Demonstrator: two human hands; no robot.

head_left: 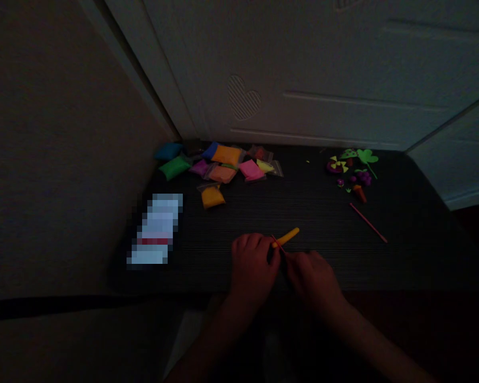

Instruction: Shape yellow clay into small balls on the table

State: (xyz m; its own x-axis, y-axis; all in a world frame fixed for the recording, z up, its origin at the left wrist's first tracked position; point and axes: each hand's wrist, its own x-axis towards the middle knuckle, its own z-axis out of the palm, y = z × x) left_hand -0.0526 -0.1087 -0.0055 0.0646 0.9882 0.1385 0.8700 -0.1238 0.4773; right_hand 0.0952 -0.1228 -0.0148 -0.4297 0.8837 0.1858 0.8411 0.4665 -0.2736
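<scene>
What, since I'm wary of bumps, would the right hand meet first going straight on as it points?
Likely the left hand, close by; depth is unclear, so the yellow roll beside it might come first.

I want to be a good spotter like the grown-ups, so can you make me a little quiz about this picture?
1. Pick one: what colour is the roll by the left hand?
A) blue
B) green
C) yellow-orange

2. True or false: a thin pinkish stick lies on the dark table, to the right of the right hand.

3. Fill in the blank: the pale panel behind the table has a striped ____ shape on it.

Key:
1. C
2. True
3. heart
</scene>
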